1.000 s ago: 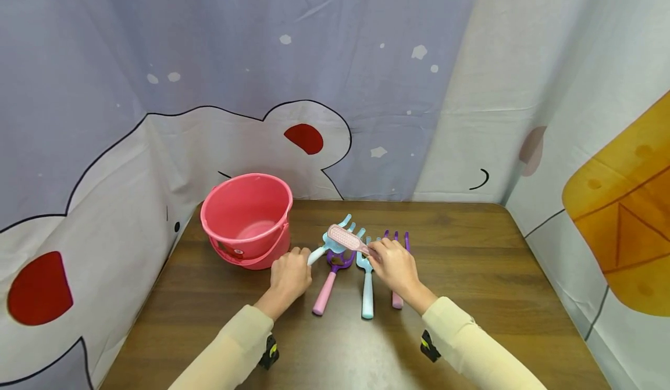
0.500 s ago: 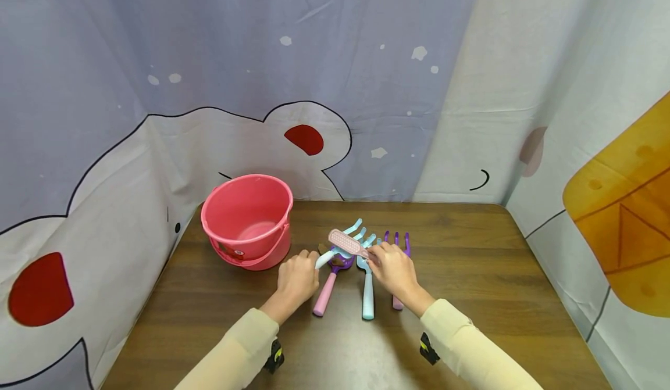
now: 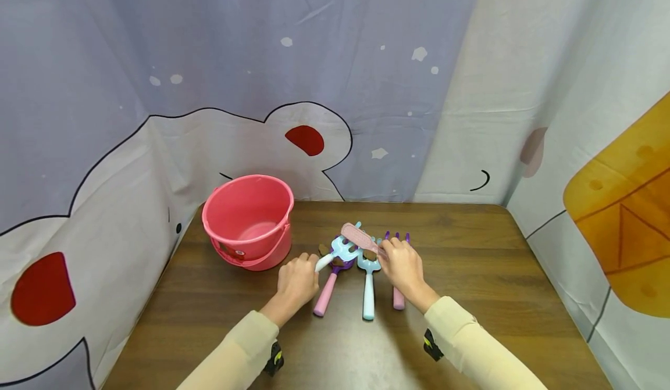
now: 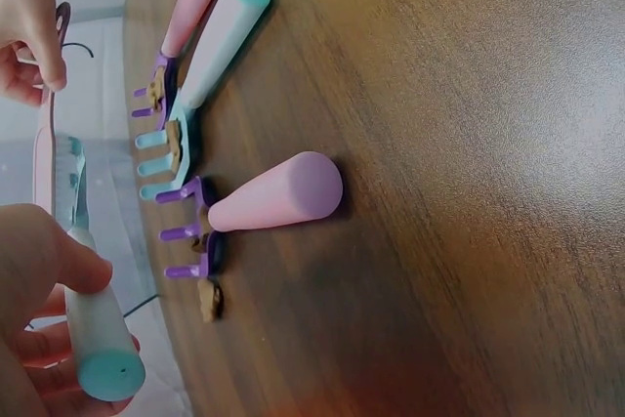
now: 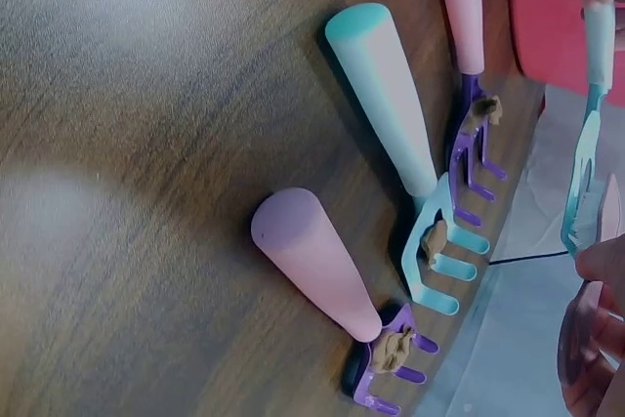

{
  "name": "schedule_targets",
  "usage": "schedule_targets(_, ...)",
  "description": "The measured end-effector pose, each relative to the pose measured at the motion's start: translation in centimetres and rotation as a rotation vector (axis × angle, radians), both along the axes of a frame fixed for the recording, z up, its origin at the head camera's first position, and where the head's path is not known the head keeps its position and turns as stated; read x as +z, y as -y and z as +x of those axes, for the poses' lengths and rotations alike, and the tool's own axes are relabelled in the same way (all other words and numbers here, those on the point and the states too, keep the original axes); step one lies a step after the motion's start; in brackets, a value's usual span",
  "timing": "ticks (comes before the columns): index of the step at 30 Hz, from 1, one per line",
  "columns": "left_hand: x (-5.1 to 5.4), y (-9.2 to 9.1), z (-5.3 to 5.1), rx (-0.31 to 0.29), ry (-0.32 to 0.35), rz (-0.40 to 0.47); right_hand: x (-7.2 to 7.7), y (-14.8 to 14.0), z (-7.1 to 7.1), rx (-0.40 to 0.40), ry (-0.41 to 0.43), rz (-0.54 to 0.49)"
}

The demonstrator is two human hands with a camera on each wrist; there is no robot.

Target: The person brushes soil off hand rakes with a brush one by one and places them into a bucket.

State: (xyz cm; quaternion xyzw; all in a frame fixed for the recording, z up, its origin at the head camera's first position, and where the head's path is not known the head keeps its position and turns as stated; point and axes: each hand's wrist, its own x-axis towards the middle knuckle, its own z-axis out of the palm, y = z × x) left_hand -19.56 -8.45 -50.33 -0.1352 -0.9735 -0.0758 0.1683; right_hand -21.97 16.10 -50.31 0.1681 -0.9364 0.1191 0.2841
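Observation:
My left hand (image 3: 297,282) grips the white handle (image 4: 96,339) of a light-blue toy rake (image 3: 344,249), held above the table. My right hand (image 3: 402,264) pinches a pink brush (image 3: 358,237), its bristles against the held rake's head in the right wrist view. Below lie a pink-handled purple rake (image 4: 278,192) on the left, a light-blue rake (image 5: 386,95) in the middle and another pink-handled purple rake (image 5: 317,266) on the right. Brown clumps (image 5: 393,350) sit on these three rake heads.
A pink bucket (image 3: 251,239) stands on the wooden table (image 3: 471,274) at the back left, left of my left hand. One brown piece (image 4: 210,300) lies beside the left purple rake. Printed cloth (image 3: 387,88) hangs behind the table.
Over the last second the held rake and my left hand have shifted slightly right. My right hand and the brush have moved a little right since half a second ago.

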Motion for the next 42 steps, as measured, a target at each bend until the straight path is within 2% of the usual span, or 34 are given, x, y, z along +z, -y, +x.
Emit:
schedule_targets(6,-0.2,-0.1,0.0,-0.01,-0.025,0.008,0.2,-0.4,-0.4,-0.003,-0.086,0.024)
schedule_targets(12,-0.2,-0.3,-0.1,0.0,0.004,0.009,0.5,-0.9,-0.7,-0.009,-0.144,0.009)
schedule_targets(16,-0.2,-0.2,-0.1,0.011,0.018,0.003,1.0,-1.4,-0.9,-0.039,-0.125,-0.034)
schedule_targets(20,-0.5,0.1,0.0,0.014,0.004,0.004,1.4,-2.3,-1.1,-0.088,-0.078,-0.08)
schedule_targets(25,-0.6,0.3,-0.2,0.02,0.008,0.032,1.4,-3.1,-1.4,-0.133,-0.036,-0.125)
schedule_targets(33,-0.4,0.1,-0.4,0.06,0.132,0.161,1.2,-3.9,-1.6,-0.18,-0.006,-0.198)
schedule_targets(42,-0.1,-0.6,-0.6,0.099,0.343,0.434,1.1,-3.9,-1.3,-0.236,0.051,-0.297)
